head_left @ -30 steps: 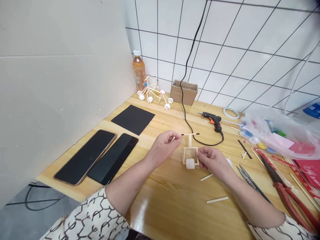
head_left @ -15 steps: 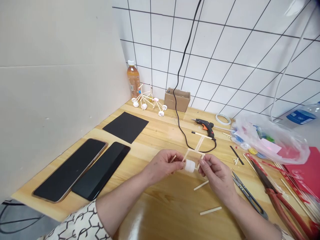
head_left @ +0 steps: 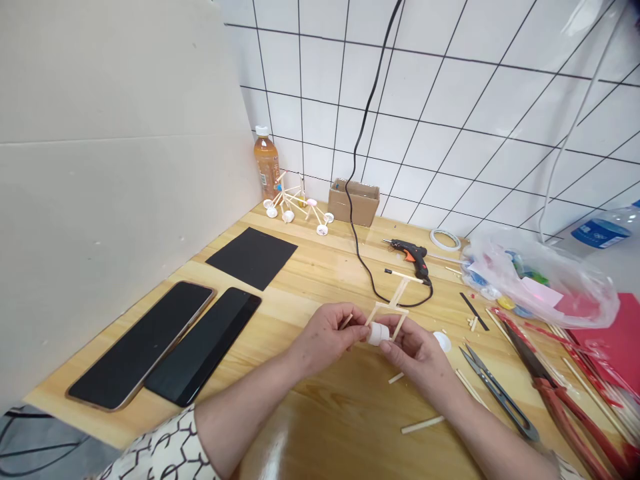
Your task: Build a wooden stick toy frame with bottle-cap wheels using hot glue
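Holds a pale, ladder-like wooden-stick frame (head_left: 399, 293) tilted over the light wooden tabletop (head_left: 320, 427). With the left hand (head_left: 327, 337), pinches the left leg beside a white, drum-shaped roller (head_left: 379, 334), with a short pale wooden stick (head_left: 346, 322) also tucked between the fingers, apparently to spare setting it down. With the right hand (head_left: 420, 357), grasps around the right leg, thumb at the roller, probably to steady both sides. Cannot tell the exact fingertip contact. Has a black glue gun with orange trigger (head_left: 419, 257) lying beyond the frame, perhaps for easy reach.
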`<state>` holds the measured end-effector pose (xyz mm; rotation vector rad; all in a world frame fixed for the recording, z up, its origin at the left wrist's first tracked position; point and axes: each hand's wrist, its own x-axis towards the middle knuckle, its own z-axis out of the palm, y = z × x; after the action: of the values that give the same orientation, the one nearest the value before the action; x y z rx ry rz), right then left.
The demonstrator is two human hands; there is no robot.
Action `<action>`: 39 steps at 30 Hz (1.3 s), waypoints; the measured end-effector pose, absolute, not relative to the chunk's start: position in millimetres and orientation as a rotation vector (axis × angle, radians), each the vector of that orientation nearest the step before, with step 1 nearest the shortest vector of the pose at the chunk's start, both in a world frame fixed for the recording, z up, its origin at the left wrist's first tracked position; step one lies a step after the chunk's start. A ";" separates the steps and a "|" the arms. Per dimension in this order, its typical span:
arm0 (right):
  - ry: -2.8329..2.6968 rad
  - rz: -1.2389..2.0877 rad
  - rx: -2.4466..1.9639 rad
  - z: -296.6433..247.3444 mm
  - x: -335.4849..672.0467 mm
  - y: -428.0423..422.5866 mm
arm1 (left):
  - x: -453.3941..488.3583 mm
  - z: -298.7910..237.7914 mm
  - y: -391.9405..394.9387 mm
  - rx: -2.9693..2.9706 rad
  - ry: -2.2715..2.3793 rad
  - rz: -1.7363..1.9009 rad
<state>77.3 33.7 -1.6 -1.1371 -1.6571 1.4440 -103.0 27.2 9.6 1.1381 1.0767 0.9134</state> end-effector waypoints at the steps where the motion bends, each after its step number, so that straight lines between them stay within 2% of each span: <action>1: -1.634 1.456 -1.141 -2.0 76.3 33.4 | -102.5 9.7 27.0 1.134 1.072 0.914; 8: -1.522 1.446 -1.140 -8.1 75.5 32.5 | -99.6 5.0 27.7 1.188 1.066 0.870; 13: -1.583 1.427 -1.129 -9.5 75.9 31.8 | -98.7 0.7 28.1 1.151 0.954 0.871; 29: -1.680 1.284 -1.210 -12.8 72.9 29.1 | -96.2 -1.4 28.4 1.119 1.007 0.850; 39: -1.593 1.380 -1.167 -10.9 69.4 27.4 | -94.9 -2.4 26.4 1.114 1.029 0.852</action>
<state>69.4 27.4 -10.9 -1.1673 -1.5934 1.3796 -94.9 26.4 -2.4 1.1137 1.0291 0.8522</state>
